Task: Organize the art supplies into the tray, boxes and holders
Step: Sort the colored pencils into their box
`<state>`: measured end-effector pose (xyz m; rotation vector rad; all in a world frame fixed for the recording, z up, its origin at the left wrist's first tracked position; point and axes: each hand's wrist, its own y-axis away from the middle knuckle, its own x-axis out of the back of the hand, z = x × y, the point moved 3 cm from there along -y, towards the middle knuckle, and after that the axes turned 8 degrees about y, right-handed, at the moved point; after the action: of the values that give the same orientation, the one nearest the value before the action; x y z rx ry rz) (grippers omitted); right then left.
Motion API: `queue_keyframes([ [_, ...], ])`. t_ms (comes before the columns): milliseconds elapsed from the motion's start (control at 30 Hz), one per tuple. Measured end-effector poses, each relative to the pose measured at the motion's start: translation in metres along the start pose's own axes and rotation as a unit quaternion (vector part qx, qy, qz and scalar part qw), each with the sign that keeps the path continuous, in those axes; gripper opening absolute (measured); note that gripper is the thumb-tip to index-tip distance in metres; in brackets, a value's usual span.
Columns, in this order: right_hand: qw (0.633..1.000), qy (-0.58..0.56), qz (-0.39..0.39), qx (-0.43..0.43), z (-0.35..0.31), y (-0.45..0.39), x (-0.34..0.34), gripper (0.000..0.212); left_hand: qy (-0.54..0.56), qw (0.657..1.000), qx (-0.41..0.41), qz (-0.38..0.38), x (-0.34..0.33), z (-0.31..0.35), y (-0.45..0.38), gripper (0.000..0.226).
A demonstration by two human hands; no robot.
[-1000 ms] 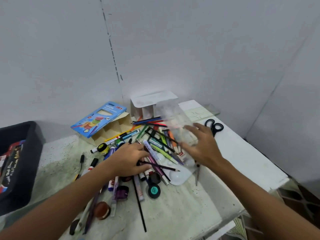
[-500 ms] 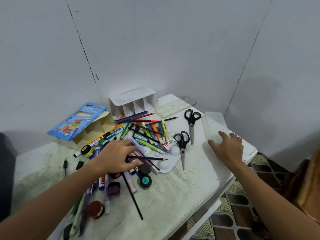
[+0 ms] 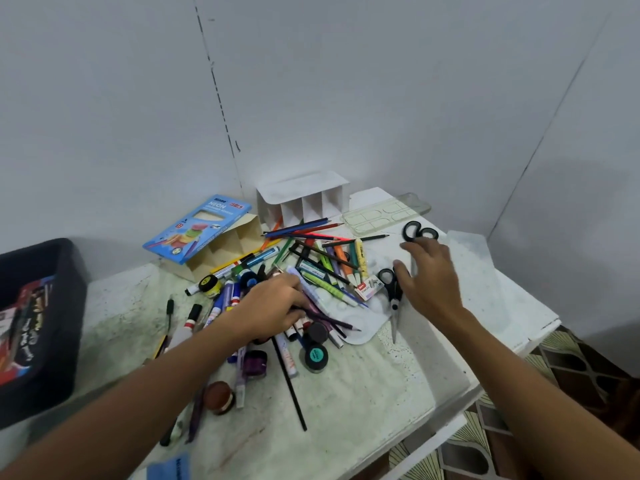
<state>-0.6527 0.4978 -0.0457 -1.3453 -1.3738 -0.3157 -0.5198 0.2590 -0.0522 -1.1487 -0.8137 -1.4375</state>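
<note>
Swung back from the table's right edge since half a second ago: right hand (image 3: 427, 278), now spread wide and holding nothing, fingers over the two pairs of scissors (image 3: 393, 292) just right of the white palette (image 3: 363, 327). Unchanged: left hand (image 3: 273, 308), curled down into the pile of pens and pencils (image 3: 311, 268) on the palette's left; cannot tell what, if anything, is pinched underneath.

Sorting barely begun, by the look of it. Probably next: closing the right hand on a pair of scissors and carrying it to a holder. Needs a clean lift past the eraser (image 3: 369, 287) touching the handles.

Readable: "NEON" on the blue pencil box (image 3: 197, 228), behind and left of the palette. Other labels too small.
</note>
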Motion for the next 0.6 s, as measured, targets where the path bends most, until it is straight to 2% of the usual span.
queue_keyframes([
  [100,0.995,-0.077,-0.053,0.038,-0.023,-0.009,-0.012,0.022,0.014,1.000,0.024,0.000,0.003,0.000,-0.002,0.020],
  [200,0.984,-0.125,-0.113,0.050,-0.036,-0.014,-0.021,0.012,0.068,0.993,0.058,0.079,0.021,-0.005,0.002,0.016],
  [300,0.981,-0.020,-0.165,0.101,-0.051,-0.013,-0.034,0.016,0.136,0.973,0.111,0.148,0.036,-0.015,0.009,0.010],
  [400,0.969,0.080,-0.201,0.119,-0.063,-0.007,-0.047,0.025,0.173,0.955,0.160,0.181,0.037,-0.022,0.012,0.009],
  [500,0.975,0.067,-0.177,0.114,-0.065,-0.010,-0.053,0.024,0.227,0.924,0.223,0.211,0.035,-0.023,0.009,0.013],
  [600,0.989,-0.035,-0.113,0.090,-0.062,-0.027,-0.040,0.020,0.294,0.876,0.271,0.270,0.044,-0.019,-0.001,0.016],
])
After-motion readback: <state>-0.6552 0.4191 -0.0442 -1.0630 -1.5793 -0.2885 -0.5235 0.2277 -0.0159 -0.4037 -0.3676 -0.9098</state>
